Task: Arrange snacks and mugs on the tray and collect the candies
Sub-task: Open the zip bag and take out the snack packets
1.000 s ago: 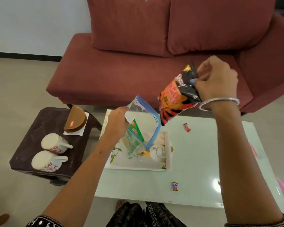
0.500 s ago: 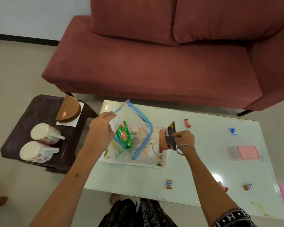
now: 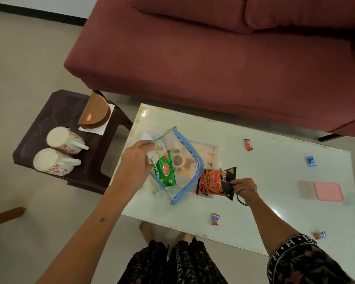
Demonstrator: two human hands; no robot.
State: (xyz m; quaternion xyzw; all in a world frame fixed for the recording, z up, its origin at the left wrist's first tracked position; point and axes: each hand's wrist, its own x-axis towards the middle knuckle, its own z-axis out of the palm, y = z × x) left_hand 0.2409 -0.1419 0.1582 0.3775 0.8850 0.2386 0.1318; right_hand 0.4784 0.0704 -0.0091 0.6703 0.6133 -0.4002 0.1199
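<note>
My left hand holds a clear zip bag with a blue rim up above the white tray. A green snack packet sits inside the bag. My right hand grips the black and orange snack packet, which rests on the tray's near right corner. Two white mugs with red flowers lie on their sides on the dark stool at the left. Wrapped candies lie scattered on the glass table: a red one, a blue one and one at the front.
A brown half-round holder on a white napkin stands on the dark stool. A pink lid lies on the glass table at the right, another candy near its front edge. A red sofa runs behind.
My right hand has come down from high in the air with the black and orange packet and set it against the tray's right corner. The left hand still holds the zip bag.
</note>
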